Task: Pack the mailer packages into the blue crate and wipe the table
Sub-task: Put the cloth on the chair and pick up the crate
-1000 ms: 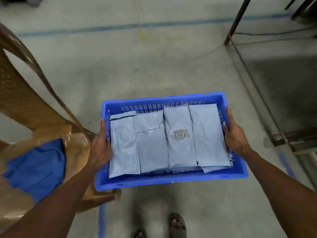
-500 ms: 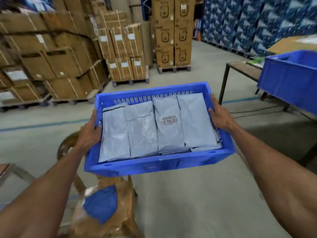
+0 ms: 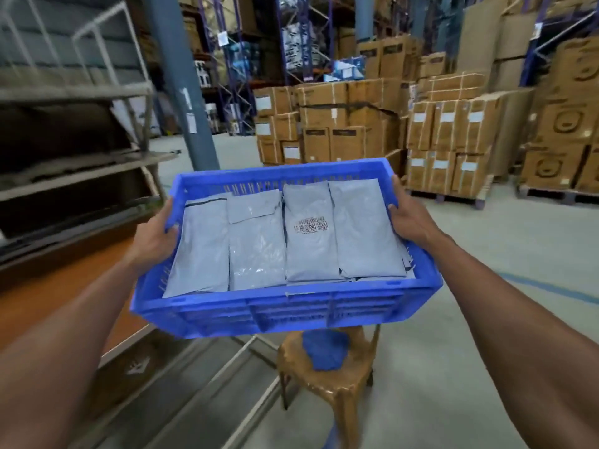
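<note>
- Two bare hands hold a blue crate in the air in front of the person, above the floor of a warehouse.
- Left hand is closed around the crate's left rim, with the thumb hooked over the edge and touching the nearest package.
- Right hand is closed around the right rim, fingers curled over the top edge and down inside the wall.
- Four grey mailer packages lie flat inside the crate, side by side in a row, filling it from left wall to right wall. More packages show at the edges beneath them.
- One package, third from the left, carries a printed barcode label on its upper half.
- Below the crate's near edge stands a brown plastic chair, and a crumpled blue cloth rests on its seat, partly hidden by the crate.
- To the left, grey metal shelves run along the side; a blue-grey pillar rises behind the crate.
- Beyond the crate, stacks of cardboard boxes sit on pallets, well apart from the person.
</note>
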`<state>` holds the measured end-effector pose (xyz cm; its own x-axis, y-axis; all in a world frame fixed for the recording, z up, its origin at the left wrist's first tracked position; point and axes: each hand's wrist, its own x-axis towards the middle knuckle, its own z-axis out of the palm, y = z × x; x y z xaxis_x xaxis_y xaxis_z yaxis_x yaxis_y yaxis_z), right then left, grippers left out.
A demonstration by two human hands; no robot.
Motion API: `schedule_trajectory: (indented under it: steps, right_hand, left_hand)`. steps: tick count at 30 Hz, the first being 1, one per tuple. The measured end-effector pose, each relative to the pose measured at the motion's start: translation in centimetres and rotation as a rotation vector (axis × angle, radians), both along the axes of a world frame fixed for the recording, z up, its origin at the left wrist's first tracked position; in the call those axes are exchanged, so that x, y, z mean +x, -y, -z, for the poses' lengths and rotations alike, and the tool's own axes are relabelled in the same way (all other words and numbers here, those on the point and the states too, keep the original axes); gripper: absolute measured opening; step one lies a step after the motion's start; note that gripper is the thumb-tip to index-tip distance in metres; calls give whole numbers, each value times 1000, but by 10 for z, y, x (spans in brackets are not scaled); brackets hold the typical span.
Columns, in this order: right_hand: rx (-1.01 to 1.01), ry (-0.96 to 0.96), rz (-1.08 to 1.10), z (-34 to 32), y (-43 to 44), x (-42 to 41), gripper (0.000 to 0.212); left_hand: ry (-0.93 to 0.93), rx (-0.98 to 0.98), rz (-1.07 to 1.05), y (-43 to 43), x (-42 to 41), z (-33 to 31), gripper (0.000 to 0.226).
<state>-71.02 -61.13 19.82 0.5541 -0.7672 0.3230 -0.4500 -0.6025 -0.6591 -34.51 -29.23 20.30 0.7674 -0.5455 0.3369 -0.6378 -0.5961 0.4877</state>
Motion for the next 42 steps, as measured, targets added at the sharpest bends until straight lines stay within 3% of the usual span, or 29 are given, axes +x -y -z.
schedule_trajectory:
  steps: [6, 13, 22, 30, 34, 42]
  right_hand:
    - [2, -27, -304, -1, -120, 141, 71]
    - [36, -4, -655, 2, -331, 273, 70]
    - [-10, -118, -855, 27, -584, 372, 71]
    - [-14, -186, -869, 42, -696, 428, 67]
    - [-50, -213, -842, 43, -720, 467, 67]
    - [-132, -250, -799, 44, -739, 566, 65]
  left_hand:
    - [-28, -2, -356, -225, -10, -10, 68]
    - [-87, -10, -733, -498, -34, 2, 70]
    - [-38, -10, -925, -745, -59, 24, 68]
    - [-59, 77, -907, -853, -14, 31, 69]
    - [-102, 18, -924, -875, 29, 38, 68]
    - [-135, 104, -936, -894, 142, 46, 71]
